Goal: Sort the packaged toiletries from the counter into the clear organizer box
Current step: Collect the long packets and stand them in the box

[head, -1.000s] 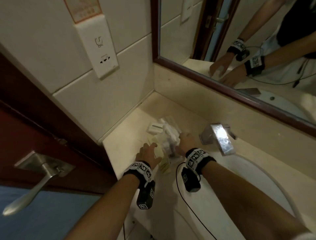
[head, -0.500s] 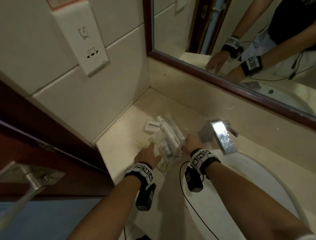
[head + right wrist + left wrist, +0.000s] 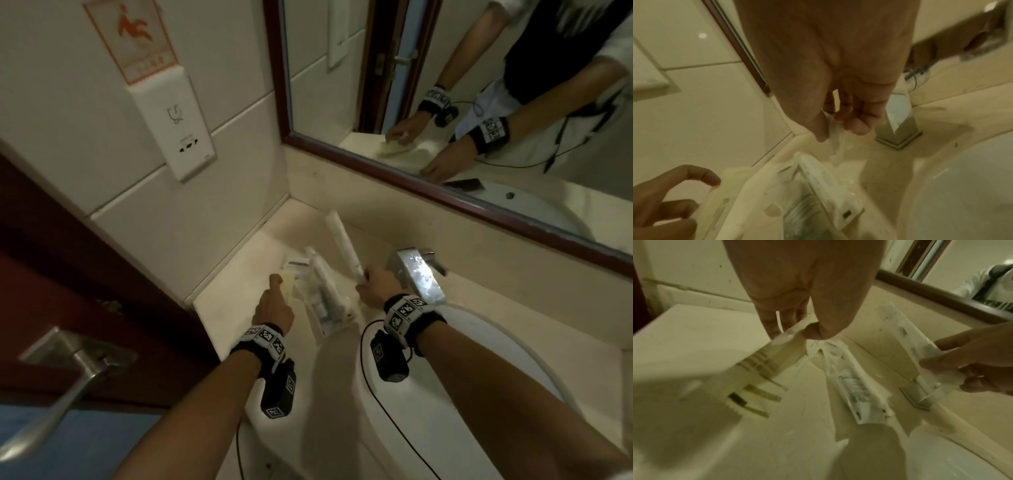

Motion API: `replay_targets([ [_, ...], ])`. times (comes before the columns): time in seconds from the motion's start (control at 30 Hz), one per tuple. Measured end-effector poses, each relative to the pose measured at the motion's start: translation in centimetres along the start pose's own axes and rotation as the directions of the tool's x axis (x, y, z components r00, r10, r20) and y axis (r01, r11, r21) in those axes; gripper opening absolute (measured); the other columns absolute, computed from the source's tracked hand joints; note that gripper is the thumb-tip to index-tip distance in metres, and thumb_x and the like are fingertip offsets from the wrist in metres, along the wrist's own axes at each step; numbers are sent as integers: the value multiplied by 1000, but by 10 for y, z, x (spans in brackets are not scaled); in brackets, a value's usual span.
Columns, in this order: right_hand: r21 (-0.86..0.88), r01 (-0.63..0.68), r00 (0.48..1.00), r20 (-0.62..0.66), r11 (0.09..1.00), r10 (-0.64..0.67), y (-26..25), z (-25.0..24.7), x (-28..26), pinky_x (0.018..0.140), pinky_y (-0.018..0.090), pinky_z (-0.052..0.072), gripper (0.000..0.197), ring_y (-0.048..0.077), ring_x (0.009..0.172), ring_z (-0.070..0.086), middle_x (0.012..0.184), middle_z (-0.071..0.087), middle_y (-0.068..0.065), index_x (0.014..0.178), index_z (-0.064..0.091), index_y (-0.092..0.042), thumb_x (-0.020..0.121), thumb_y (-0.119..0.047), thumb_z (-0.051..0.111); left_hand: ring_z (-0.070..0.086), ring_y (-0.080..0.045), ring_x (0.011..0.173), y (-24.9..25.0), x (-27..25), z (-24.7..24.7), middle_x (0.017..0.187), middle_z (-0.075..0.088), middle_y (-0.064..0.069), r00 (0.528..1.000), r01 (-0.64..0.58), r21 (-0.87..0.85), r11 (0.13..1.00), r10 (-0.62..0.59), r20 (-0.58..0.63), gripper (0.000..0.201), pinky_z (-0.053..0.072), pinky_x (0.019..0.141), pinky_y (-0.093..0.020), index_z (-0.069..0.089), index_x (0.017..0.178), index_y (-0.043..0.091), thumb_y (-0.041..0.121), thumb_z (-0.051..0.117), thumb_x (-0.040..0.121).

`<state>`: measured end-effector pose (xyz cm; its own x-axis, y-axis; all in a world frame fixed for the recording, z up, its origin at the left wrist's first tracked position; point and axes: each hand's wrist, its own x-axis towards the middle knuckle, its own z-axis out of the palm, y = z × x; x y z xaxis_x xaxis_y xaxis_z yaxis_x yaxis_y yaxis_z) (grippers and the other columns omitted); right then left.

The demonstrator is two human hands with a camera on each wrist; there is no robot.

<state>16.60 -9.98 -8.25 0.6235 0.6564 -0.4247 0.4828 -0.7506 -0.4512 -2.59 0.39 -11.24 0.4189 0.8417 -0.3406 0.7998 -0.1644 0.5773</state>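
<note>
A heap of clear-wrapped toiletry packets [image 3: 323,298] lies on the beige counter [image 3: 236,291], left of the tap. My left hand [image 3: 279,284] pinches a flat pale sachet [image 3: 770,358] with brown stripes between thumb and fingers, just left of the heap. My right hand [image 3: 363,277] grips the near end of a long white wrapped packet [image 3: 342,240] that points toward the back wall above the heap. In the right wrist view its crinkled end [image 3: 835,138] sits between thumb and fingers. A toothpaste-like packet [image 3: 853,386] lies between the hands. I cannot make out a clear organizer box.
A chrome tap [image 3: 418,274] stands right beside my right hand. The white basin [image 3: 445,394] fills the near right. A wood-framed mirror [image 3: 394,178] runs along the back. The tiled wall with a socket plate [image 3: 178,137] and a dark door with a lever handle [image 3: 68,370] are on the left.
My right hand has raised the long white packet off the heap so it points toward the back wall. My left hand now pinches the flat sachet. The head view has shifted.
</note>
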Motion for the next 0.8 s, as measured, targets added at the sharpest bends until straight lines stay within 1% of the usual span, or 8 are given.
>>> replay_targets([
  [0.13,31,64,995,-78,997,-62,-1,-27,-26,77,31,48,19,31,100,62,106,64,12,105,53,-12,90,-23,57,54,-31,78,31,-6,-9,112,58,-21,995,-92,-193,977,97,16,50,41,64,-32,28,127,17,4,47,83],
  [0.3,76,118,970,-224,990,-98,19,-64,-65,75,31,47,25,24,87,57,102,58,6,111,52,-9,90,-21,58,58,-29,99,79,-28,2,114,59,-15,972,-153,-323,934,201,122,35,46,84,-33,49,123,7,18,56,90],
  [0.4,140,124,954,-290,982,-79,45,-85,-88,68,31,42,15,28,83,58,98,61,9,100,51,-14,89,-20,58,63,-26,88,108,-47,18,103,65,-12,950,-169,-372,913,252,186,35,51,74,-30,56,118,7,19,60,86],
  [0.47,131,102,941,-334,986,-53,67,-98,-105,67,32,39,12,32,88,59,99,61,14,94,45,-15,89,-17,56,62,-19,74,127,-64,32,89,65,-6,917,-185,-382,905,299,264,32,50,62,-25,60,114,7,16,63,84],
  [0.53,135,68,926,-378,989,-12,94,-108,-122,67,31,38,15,32,86,57,98,60,15,92,41,-17,90,-16,56,59,-15,69,146,-83,46,83,65,-4,867,-220,-345,913,345,360,25,47,60,-23,65,106,6,16,65,83],
  [0.67,171,-5,906,-416,985,77,154,-124,-163,67,30,35,16,26,79,49,89,53,6,92,39,-16,91,-16,55,59,-11,76,183,-114,83,98,70,-8,742,-358,-208,910,413,528,31,45,58,-15,68,109,8,22,69,82],
  [0.73,186,-41,893,-433,982,119,186,-133,-184,67,31,35,16,25,79,48,89,52,6,92,39,-16,91,-16,55,59,-14,80,205,-135,103,96,65,-6,696,-409,-177,895,431,574,33,44,58,-14,64,111,7,18,70,81],
  [0.8,219,-100,876,-444,971,190,220,-141,-205,67,31,35,16,26,80,50,90,53,6,93,41,-17,90,-17,56,62,-13,73,228,-162,123,87,66,-5,676,-376,-232,897,437,593,31,48,53,-15,63,109,4,12,71,80],
])
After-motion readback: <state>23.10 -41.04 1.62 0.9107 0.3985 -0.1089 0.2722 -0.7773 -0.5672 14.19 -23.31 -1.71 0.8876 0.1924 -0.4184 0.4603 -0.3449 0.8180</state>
